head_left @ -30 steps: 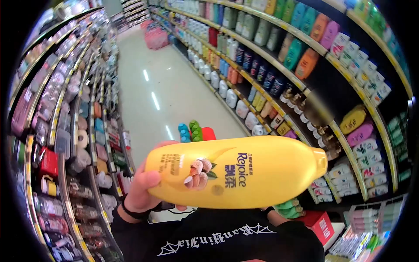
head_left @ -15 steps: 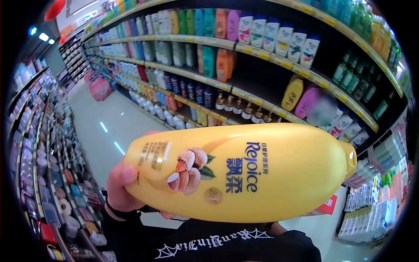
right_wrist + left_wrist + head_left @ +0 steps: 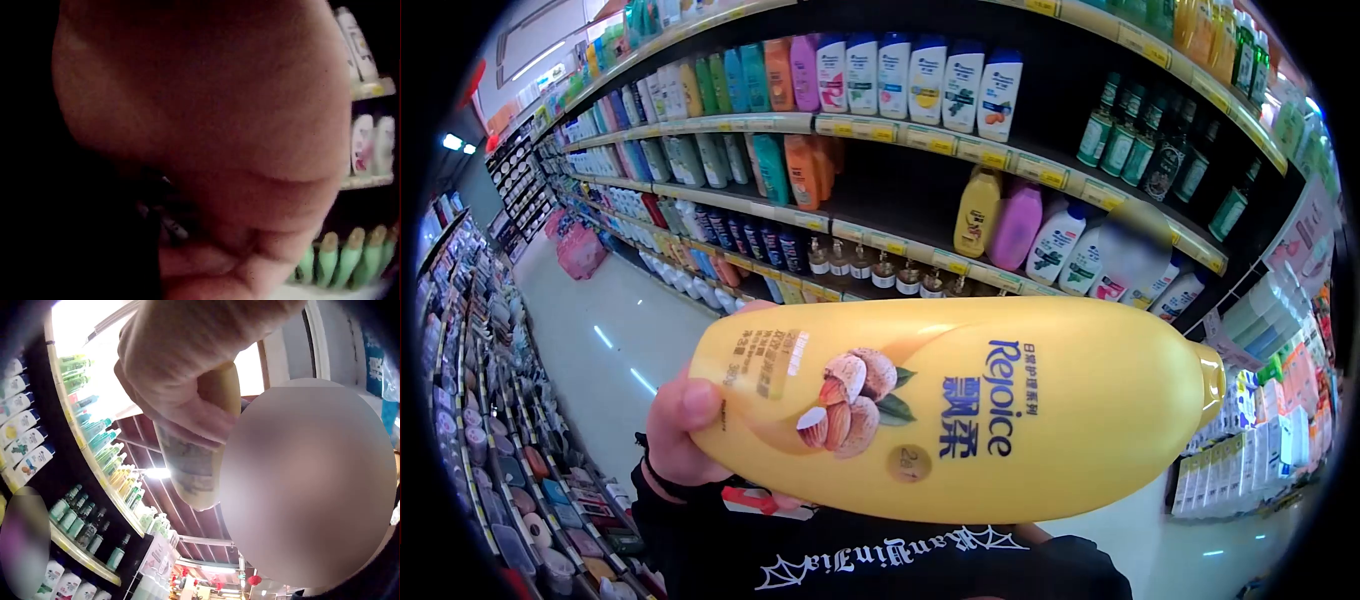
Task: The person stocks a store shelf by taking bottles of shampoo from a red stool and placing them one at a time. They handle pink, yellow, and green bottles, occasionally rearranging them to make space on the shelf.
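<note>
A big yellow Rejoice shampoo bottle [image 3: 1090, 420] lies sideways across the head view, its label with almonds facing me and its cap to the right. My left hand [image 3: 690, 425] grips it by the bottom end, thumb on the front. In the left wrist view, the left hand [image 3: 181, 369] curls its fingers round the same bottle [image 3: 197, 472]. My right hand [image 3: 231, 156] is dark and close in the right wrist view, its fingers bent inward at the bottom; I cannot tell whether they hold anything. In the head view the bottle and sleeves hide that hand.
Shelves [image 3: 880, 128] of shampoo bottles run along the right side of the aisle. A yellow bottle [image 3: 978, 212] and a purple bottle [image 3: 1017, 225] stand on the middle shelf. More packed shelves [image 3: 520, 480] line the left. Red plastic [image 3: 750, 500] shows beneath the held bottle.
The view has swung right and up toward the shampoo shelves. The bottle came closer to the camera, then shifted slightly right and down; the left hand keeps its grip on it.
</note>
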A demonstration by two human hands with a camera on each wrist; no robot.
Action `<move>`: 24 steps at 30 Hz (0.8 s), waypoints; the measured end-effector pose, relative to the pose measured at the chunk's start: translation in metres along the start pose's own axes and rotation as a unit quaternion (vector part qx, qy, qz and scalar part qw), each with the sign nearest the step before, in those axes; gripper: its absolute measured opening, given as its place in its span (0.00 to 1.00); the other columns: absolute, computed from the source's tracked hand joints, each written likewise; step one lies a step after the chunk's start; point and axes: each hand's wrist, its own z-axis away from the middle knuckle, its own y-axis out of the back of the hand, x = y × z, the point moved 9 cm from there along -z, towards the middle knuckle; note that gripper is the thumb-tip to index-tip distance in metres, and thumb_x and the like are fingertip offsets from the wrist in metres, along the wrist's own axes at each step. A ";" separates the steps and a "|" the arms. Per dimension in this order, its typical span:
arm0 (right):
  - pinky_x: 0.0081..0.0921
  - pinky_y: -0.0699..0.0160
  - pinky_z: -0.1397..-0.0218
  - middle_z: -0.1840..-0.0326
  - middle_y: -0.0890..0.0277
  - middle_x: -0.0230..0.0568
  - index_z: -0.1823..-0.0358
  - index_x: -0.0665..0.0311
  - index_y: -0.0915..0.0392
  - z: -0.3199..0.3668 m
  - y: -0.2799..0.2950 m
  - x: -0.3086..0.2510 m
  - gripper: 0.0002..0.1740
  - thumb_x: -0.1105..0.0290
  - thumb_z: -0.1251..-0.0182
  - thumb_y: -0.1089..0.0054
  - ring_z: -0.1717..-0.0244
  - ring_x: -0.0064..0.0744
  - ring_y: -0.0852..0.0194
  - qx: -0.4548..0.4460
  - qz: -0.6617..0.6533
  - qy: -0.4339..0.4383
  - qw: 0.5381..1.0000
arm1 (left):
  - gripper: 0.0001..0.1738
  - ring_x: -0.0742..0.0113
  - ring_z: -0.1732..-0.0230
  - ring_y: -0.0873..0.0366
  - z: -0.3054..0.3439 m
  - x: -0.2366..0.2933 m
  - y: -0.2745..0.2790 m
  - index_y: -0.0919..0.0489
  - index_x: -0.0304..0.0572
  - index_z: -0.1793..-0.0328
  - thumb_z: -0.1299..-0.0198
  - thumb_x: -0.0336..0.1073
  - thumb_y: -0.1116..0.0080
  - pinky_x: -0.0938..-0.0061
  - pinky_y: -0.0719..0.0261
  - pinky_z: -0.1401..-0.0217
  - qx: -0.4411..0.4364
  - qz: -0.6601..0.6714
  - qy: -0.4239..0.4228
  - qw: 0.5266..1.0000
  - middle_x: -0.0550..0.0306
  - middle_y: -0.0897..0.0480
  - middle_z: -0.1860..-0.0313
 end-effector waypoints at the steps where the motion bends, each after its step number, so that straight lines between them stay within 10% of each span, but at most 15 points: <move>1: 0.35 0.24 0.55 0.59 0.17 0.48 0.53 0.64 0.20 0.001 0.008 0.002 0.20 0.58 0.40 0.34 0.58 0.38 0.20 0.005 -0.003 -0.001 1.000 | 0.38 0.50 0.51 0.23 -0.006 -0.004 -0.003 0.37 0.41 0.30 0.42 0.52 0.41 0.61 0.18 0.64 -0.001 0.002 0.000 1.000 0.40 0.24 0.46; 24: 0.36 0.25 0.51 0.55 0.20 0.47 0.49 0.63 0.24 0.011 0.043 0.018 0.23 0.58 0.41 0.33 0.54 0.39 0.22 0.021 -0.036 -0.029 0.999 | 0.34 0.53 0.47 0.26 -0.045 -0.021 -0.015 0.33 0.40 0.33 0.39 0.54 0.45 0.63 0.23 0.55 0.020 0.003 -0.004 1.000 0.44 0.23 0.46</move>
